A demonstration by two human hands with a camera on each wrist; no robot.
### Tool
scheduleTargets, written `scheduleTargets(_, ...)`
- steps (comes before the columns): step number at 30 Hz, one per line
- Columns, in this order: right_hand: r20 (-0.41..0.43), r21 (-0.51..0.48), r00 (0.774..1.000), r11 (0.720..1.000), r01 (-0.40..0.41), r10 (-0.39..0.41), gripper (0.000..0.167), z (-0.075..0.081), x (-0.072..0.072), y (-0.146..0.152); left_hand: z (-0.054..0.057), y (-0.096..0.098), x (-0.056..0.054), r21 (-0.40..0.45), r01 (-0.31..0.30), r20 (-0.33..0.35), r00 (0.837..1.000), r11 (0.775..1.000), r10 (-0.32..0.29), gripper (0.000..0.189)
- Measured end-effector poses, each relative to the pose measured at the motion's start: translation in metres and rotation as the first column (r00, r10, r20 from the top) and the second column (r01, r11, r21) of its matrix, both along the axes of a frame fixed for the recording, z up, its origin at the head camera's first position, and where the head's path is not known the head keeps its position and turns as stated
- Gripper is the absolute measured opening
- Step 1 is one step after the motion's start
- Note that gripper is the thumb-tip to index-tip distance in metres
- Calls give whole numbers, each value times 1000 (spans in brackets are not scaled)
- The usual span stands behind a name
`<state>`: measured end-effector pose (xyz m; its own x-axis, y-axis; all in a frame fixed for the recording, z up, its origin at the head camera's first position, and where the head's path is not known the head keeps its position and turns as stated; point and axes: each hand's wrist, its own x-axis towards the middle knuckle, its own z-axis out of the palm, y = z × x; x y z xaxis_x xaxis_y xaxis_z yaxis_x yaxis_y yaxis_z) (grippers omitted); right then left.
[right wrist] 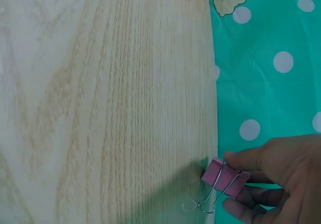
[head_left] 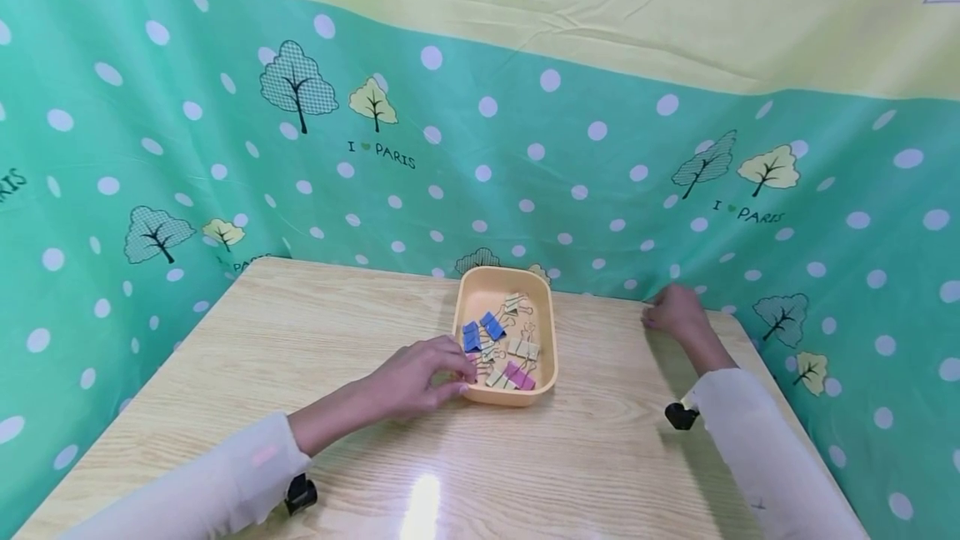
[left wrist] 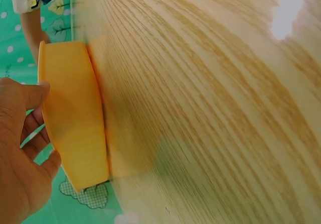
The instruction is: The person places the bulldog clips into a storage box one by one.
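Observation:
A shallow orange tray (head_left: 545, 340) sits on the table with several binder clips in it. Among them are blue clips (head_left: 492, 325), pale yellow clips (head_left: 523, 348) and a pink clip (head_left: 519, 375). My left hand (head_left: 420, 375) grips the tray's near left corner, its thumb (left wrist: 36, 94) at the rim and its other fingers partly hidden behind the wall. At the far right table edge, my right hand (head_left: 677, 315) pinches a pink binder clip (right wrist: 225, 178) by its body. The clip's wire handles point toward the tabletop.
The wooden table (head_left: 315, 323) meets a green dotted curtain (head_left: 420, 215) at its back and sides. Light glares off the tabletop near the front. A small black device (head_left: 681, 417) is strapped at each wrist.

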<state>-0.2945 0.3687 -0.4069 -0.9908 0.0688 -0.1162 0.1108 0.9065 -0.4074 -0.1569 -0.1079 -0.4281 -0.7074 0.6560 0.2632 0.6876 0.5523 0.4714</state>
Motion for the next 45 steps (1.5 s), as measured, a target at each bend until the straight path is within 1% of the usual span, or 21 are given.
scheduleTargets(3, -9, -11, 1000, 1000, 5, -5, 42, 1, 3, 5, 0, 0, 0, 2, 2, 0, 1000, 1000, -2, 15)
scheduleTargets(5, -15, -10, 1000, 1000, 10, -10, 39, 1, 5, 8, 0, 0, 0, 5, 5, -1, 1000, 1000, -5, 15)
scheduleTargets(7, -17, -21, 999, 999, 29, -30, 31, 1, 8, 12, 0, 0, 0, 7, 8, -1, 1000, 1000, -8, 15)
scheduleTargets(9, -23, -27, 999, 999, 36, -37, 16, 2, 12, 14, 0, 0, 0, 5, 8, -3, 1000, 1000, -8, 15)
scheduleTargets(10, -22, -36, 999, 999, 38, -39, 13, 2, 14, 16, 0, 0, 0, 4, 7, -5, 1000, 1000, -7, 15)
scheduleTargets(11, -19, -43, 999, 998, 40, -41, 20, 3, 17, 17, 1, -1, 0, 3, 7, -6, 1000, 1000, -7, 15)
scheduleTargets(13, -13, -56, 999, 998, 28, -29, 41, 4, 22, 19, 1, -1, 0, 4, 7, -10, 1000, 1000, -7, 15)
scheduleTargets(14, -14, -58, 1000, 998, 20, -21, 48, 4, 24, 20, 1, -1, 0, 3, 7, -12, 1000, 1000, -7, 15)
scheduleTargets(15, -8, -61, 1000, 998, 15, -15, 49, 4, 26, 20, 1, -2, 0, 4, 6, -13, 1000, 1000, -6, 14)
scheduleTargets(17, -9, -64, 1000, 998, 10, -11, 46, 4, 31, 21, 1, -2, 0, 7, 10, -17, 1000, 1000, -10, 14)
scheduleTargets(19, -21, -59, 1000, 998, 5, -6, 39, 3, 34, 22, 1, -2, -1, 9, 14, -21, 1000, 1000, -14, 13)
scheduleTargets(23, -9, -91, 1000, 996, 13, -14, 25, -1, 39, 23, 1, -2, -1, 10, 17, -17, 1000, 1000, -16, 13)
scheduleTargets(26, -20, -99, 1000, 995, 2, -4, 20, -4, 41, 23, 0, -2, -2, 8, 13, -10, 1000, 1000, -13, 12)
scheduleTargets(28, -48, -79, 999, 997, -6, 2, 19, -4, 43, 21, -1, -1, -1, 8, 13, -11, 1000, 1000, -13, 12)
scheduleTargets(33, -128, -86, 991, 995, -52, 41, 20, -3, 43, 7, -1, -1, 0, 2, 8, 1, 1000, 1000, -8, 13)
scheduleTargets(37, -180, -101, 980, 990, -100, 80, 23, 1, 41, -11, -1, -1, 0, -2, 5, 4, 1000, 1000, -5, 14)
scheduleTargets(41, -210, -123, 973, 984, -125, 98, 25, 9, 37, -36, -1, -1, 0, -2, 9, 6, 1000, 1000, -9, 15)
scheduleTargets(45, -227, -163, 969, 978, -132, 93, 25, 20, 31, -68, -1, -1, 0, 2, 10, 0, 1000, 1000, -10, 15)
